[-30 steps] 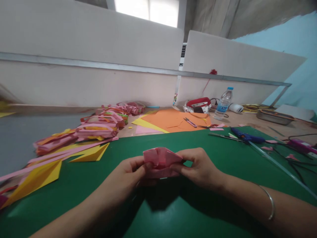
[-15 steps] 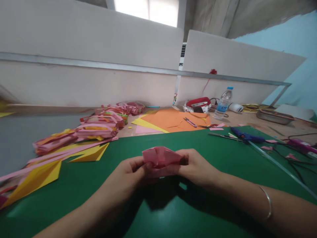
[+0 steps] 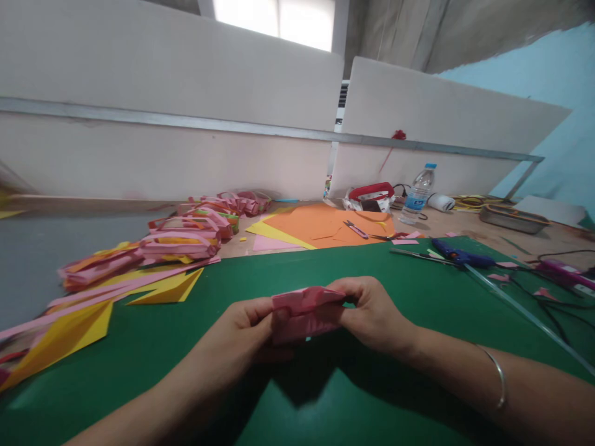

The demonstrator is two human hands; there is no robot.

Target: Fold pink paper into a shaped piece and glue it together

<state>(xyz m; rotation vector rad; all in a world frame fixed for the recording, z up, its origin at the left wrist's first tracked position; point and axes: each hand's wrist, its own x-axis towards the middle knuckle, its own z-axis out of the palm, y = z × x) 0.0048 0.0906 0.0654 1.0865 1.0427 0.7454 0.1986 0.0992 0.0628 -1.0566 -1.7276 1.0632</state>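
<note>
One folded pink paper piece [image 3: 309, 322] is held up over the green mat [image 3: 223, 378], its long axis running left to right. Two hands grip it: the left hand [image 3: 248, 328] pinches its left end, the right hand [image 3: 369, 317] its right, thumbs nearest, forearms slanting inward. Beyond lie one blue glue gun [image 3: 460, 253], one pair of snips [image 3: 357, 230] on orange paper [image 3: 302, 220], and one water bottle [image 3: 418, 195] standing on the bench [image 3: 458, 224].
</note>
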